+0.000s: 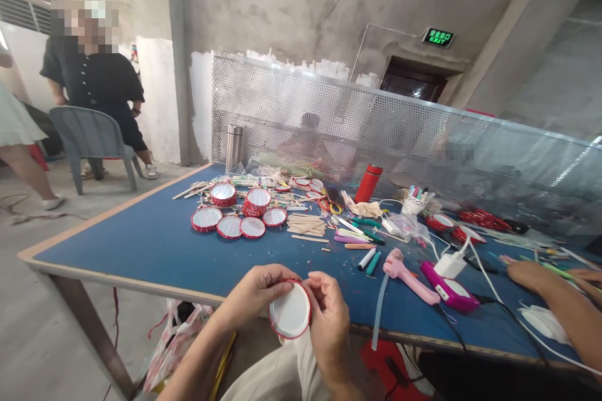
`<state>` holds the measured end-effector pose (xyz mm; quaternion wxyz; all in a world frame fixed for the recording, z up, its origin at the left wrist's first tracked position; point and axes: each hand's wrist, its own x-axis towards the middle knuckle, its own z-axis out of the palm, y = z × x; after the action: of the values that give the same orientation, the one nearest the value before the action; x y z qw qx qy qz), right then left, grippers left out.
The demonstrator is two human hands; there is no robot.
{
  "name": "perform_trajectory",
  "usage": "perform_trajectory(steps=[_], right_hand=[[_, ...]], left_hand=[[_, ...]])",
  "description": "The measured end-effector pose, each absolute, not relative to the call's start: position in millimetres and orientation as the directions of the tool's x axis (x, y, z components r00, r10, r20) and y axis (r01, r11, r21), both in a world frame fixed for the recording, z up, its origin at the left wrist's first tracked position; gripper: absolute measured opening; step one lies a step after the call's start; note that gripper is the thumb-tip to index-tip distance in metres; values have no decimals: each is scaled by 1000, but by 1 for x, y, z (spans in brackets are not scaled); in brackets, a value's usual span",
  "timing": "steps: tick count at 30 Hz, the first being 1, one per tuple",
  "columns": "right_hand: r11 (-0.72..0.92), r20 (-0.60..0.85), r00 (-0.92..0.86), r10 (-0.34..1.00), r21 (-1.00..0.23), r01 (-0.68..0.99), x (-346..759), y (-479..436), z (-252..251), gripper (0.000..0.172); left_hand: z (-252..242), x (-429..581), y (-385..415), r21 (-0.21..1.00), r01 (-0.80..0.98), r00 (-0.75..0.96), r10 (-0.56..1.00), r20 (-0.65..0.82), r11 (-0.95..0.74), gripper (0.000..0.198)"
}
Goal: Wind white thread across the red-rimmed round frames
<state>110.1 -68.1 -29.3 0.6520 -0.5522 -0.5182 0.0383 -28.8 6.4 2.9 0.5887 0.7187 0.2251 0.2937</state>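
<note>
Both my hands hold one small round drum (290,313), white-faced with a red rim, just in front of the near edge of the blue table (155,250). My left hand (256,293) curls round its left rim, fingers closed over the top. My right hand (329,313) grips the right rim between thumb and fingers. Several similar red-rimmed drums (232,216) lie and stack further back on the table, next to a pile of wooden sticks (306,225).
A pink glue gun (407,274), a magenta device (450,290) with white charger, markers, a red bottle (368,183) and a steel flask (234,147) stand on the table. Another person's arm (557,297) rests at right. A perforated screen (376,125) backs the table. A person sits at far left.
</note>
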Motion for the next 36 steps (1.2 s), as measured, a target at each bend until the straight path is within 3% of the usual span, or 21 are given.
perform_trajectory(steps=[6,10,13,17,22,24,26,28,30,33,36], right_hand=[[437,841,233,488,-467,769,113,-71,-30,24],[450,847,153,508,-413,792,110,-72,-25,25],[424,827,218,518,-470,774,109,-70,-21,16],[330,680,379,628,-674,661,108,-66,-16,18],[258,375,495,784,-922,289,110,-62,-7,22],[256,265,515,815,-962,90,114,-59,-4,22],[266,227,522,822,-964,0,119,-56,-2,22],[276,287,533,796,-956,102,124,-55,-1,23],[260,425,524,738,-896,360,129,-57,-1,24],[221,656,394,643,-652,725,131,-67,-1,25],[219,783,196,591,-389,895,126,-78,-2,25]], left_hand=[[8,-27,6,981,-5,728,672,136,-193,28],[9,-27,5,981,3,714,688,133,-192,27],[10,-27,5,975,20,714,686,142,-223,25],[8,-27,7,960,68,746,653,132,-272,19],[11,-25,8,919,152,771,625,120,-364,16],[14,-25,8,898,186,781,615,111,-399,17],[17,-25,7,878,212,791,603,102,-428,18],[17,-26,8,867,220,798,594,104,-446,19],[17,-26,8,869,212,796,595,112,-448,19],[17,-24,7,869,210,772,622,135,-449,20],[18,-22,1,858,240,727,670,152,-455,20]])
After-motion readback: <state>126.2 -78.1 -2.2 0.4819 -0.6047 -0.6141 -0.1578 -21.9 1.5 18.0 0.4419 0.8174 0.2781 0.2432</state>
